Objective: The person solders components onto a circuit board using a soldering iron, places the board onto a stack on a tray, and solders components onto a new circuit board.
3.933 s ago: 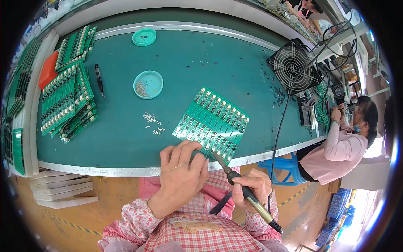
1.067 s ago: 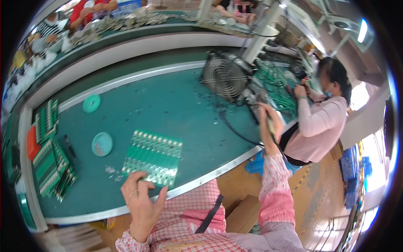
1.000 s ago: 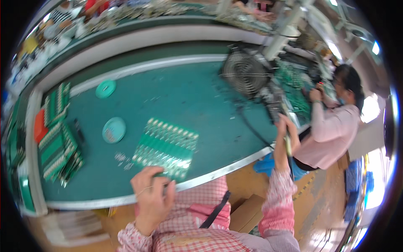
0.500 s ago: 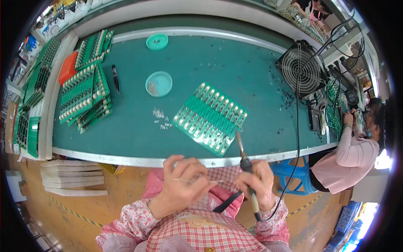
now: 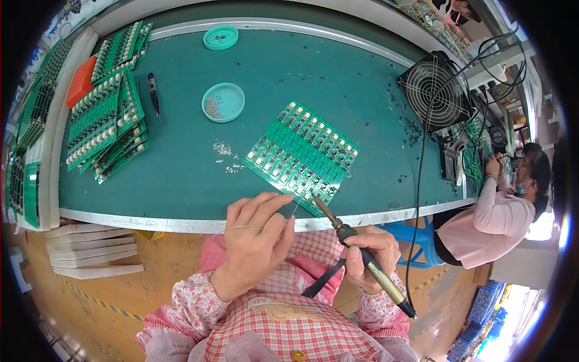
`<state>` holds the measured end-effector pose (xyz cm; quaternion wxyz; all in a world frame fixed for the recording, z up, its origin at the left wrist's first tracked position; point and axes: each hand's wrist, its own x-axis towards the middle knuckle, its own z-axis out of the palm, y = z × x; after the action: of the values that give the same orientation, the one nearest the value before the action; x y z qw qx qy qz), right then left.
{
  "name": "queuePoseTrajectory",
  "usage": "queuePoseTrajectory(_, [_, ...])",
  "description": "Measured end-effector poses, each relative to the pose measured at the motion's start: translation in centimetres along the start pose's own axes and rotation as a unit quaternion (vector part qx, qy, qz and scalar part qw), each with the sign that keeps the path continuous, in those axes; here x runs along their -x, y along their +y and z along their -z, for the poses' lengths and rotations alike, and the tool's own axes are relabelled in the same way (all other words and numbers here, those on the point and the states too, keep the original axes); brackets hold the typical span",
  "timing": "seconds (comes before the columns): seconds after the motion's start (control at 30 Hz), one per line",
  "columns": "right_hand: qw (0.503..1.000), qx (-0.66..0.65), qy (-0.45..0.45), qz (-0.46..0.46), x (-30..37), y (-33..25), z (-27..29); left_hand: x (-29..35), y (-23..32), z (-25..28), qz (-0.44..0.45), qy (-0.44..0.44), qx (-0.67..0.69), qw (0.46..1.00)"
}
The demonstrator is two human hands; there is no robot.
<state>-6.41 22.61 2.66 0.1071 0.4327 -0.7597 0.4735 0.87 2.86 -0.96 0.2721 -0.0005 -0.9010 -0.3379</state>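
Board (image 5: 300, 158) is lying flat on the bench (image 5: 163, 181), mid-view, its nearest corner pointing toward 6 o'clock, just beside the bench's rim. Left hand (image 5: 256, 234) is hovering at the board's 7 o'clock, fingers curling nearly closed on a thin wire (image 5: 295, 209), whose end is jutting toward the board's near side. Right hand (image 5: 373, 253) is wrapping fully around the iron (image 5: 386, 283) at 5 o'clock, and the iron is slanting toward 11 o'clock, its tip showing over the board's near side. Whether tip or wire is touching the board, I cannot tell.

Working well here is probably calling for bringing wire and tip to one spot, since the board's rows are sitting tightly packed and a wide sweep could be bridging neighbours. No finger is clearly pinning the board, so heavy pressing might be skidding it toward the white bits (image 5: 222, 148) at 9 o'clock. The cord (image 5: 420, 178) is running toward 12 o'clock, and slack there should be helping.
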Motion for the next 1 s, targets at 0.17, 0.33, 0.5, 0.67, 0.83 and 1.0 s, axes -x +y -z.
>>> queuePoseTrajectory(0.17, [1.0,-0.014,-0.007,-0.002,-0.5,0.3,-0.7,-0.1,0.1,-0.1,0.005,0.002,-0.025,1.0])
queuePoseTrajectory(0.33, [0.999,0.005,-0.029,0.023,-1.1,0.4,-1.0,-0.1,0.0,-0.4,0.011,0.007,-0.026,1.0])
queuePoseTrajectory(0.5, [0.999,0.019,-0.039,0.024,-1.5,0.2,-0.9,-0.3,0.2,-0.4,0.014,0.009,-0.029,0.999])
queuePoseTrajectory(0.67, [0.981,0.112,-0.137,0.082,-2.6,-0.4,-0.3,-0.3,0.1,-0.6,0.018,0.007,-0.045,0.999])
queuePoseTrajectory(0.83, [0.969,0.153,-0.162,0.108,-2.2,-0.5,-0.4,-0.2,0.1,-0.5,0.015,0.002,-0.038,0.999])
queuePoseTrajectory(1.0, [0.97,0.146,-0.159,0.107,-1.8,-0.3,-0.5,-0.1,0.1,-0.5,0.015,-0.003,-0.033,0.999])
